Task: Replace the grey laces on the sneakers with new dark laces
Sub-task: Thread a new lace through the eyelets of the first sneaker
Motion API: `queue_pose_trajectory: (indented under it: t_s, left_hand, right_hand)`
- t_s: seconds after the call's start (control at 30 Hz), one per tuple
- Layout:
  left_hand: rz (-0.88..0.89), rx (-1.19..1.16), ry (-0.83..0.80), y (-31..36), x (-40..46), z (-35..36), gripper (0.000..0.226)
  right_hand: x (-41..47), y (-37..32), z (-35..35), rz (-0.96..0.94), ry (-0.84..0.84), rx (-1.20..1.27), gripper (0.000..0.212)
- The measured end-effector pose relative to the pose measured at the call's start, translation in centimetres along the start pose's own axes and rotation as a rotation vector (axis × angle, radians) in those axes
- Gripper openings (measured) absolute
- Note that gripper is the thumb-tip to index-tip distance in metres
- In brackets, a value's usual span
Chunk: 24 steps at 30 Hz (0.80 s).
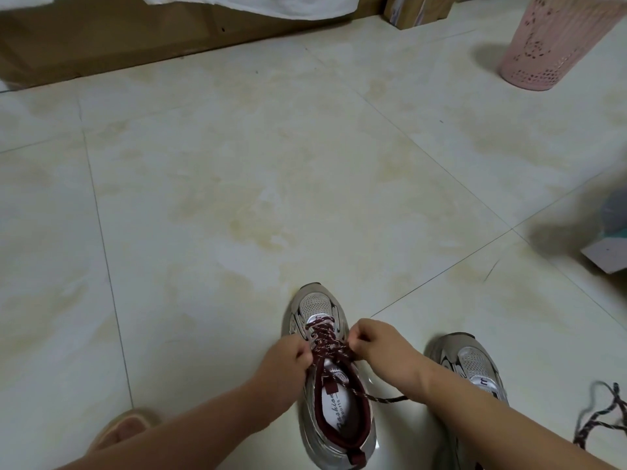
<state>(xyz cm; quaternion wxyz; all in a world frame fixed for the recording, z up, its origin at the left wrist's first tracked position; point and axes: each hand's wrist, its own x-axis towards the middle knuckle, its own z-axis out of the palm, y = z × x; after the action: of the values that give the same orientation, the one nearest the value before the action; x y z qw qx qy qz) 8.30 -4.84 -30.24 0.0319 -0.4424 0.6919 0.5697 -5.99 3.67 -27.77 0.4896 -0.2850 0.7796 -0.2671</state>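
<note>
**Both hands working the dark lace on the nearer sneaker**

Head view: A grey-and-silver sneaker (334,374) is standing on the pale tiled floor (237,198) at the bottom centre, its long axis running nearly straight away from the person, toe pointing up-frame and slightly left, heel opening lying nearest the camera. A dark maroon speckled lace (325,337) is crossing through its eyelets over the tongue. The left hand (288,357) is sitting against the shoe's left side with its fingers curled, pinching the lace at the upper eyelets. The right hand (376,340) is mirroring it on the right side, fingers curled and pinching the lace too. One loose lace end (386,399) is trailing off the shoe's right side onto the floor under the right forearm.

A second sneaker (471,364) is lying just right of the right forearm, partly hidden by it, toe pointing up-frame and left; whether it is laced cannot be told. Another speckled dark lace (600,415) is lying bunched at the right edge. A pink perforated bin (549,45) is standing at the top right, and a slippered foot (125,429) is showing at the lower left.
</note>
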Motion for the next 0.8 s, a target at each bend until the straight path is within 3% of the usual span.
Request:
queue_pose_trajectory:
  t_s: [0.07, 0.13, 0.27, 0.37, 0.43, 0.5, 0.6, 0.67, 0.73, 0.8]
  left_hand:
    - [-0.102, -0.212, 0.005, -0.8, -0.1, 0.0, 0.03]
    - [-0.067, -0.187, 0.022, -0.7, -0.2, 0.1, 0.028]
    - [0.211, 0.183, 0.082, 0.9, 0.0, 0.0, 0.027]
    - [0.256, 0.422, 0.082, 1.7, 0.3, -0.1, 0.033]
    - [0.256, 0.472, 0.11, 2.0, 0.4, 0.0, 0.034]
    - [0.177, 0.332, 0.119, 1.9, 0.2, -0.1, 0.032]
    - [-0.073, -0.312, 0.021, 1.6, -0.3, -0.8, 0.026]
    - [-0.198, -0.568, -0.024, 1.5, -0.8, -1.3, 0.023]
    - [-0.177, -0.52, -0.034, 1.1, -0.7, -1.3, 0.022]
    - [-0.053, -0.245, -0.009, 0.9, -0.2, -0.8, 0.019]
  right_hand:
    - [-0.1, 0.8, 0.1, 0.029, 0.013, 0.185, 0.029]
    - [-0.1, 1.0, 0.2, 0.028, 0.042, 0.207, 0.03]
    - [-0.2, -0.8, 0.1, -0.093, 0.073, -0.131, 0.012]
    - [-0.3, -2.1, 0.6, -0.177, 0.063, -0.499, 0.013]
    - [0.1, -2.0, 0.8, -0.162, 0.08, -0.508, 0.018]
    - [0.6, -1.3, 0.5, -0.101, 0.117, -0.341, 0.03]
    - [0.4, 0.3, -0.2, -0.028, 0.163, 0.046, 0.033]
    - [-0.1, 0.8, -0.5, 0.049, 0.129, 0.275, 0.033]
    - [0.1, 1.0, -0.3, 0.033, 0.129, 0.253, 0.032]
    - [0.3, 0.4, -0.1, -0.013, 0.139, 0.04, 0.026]
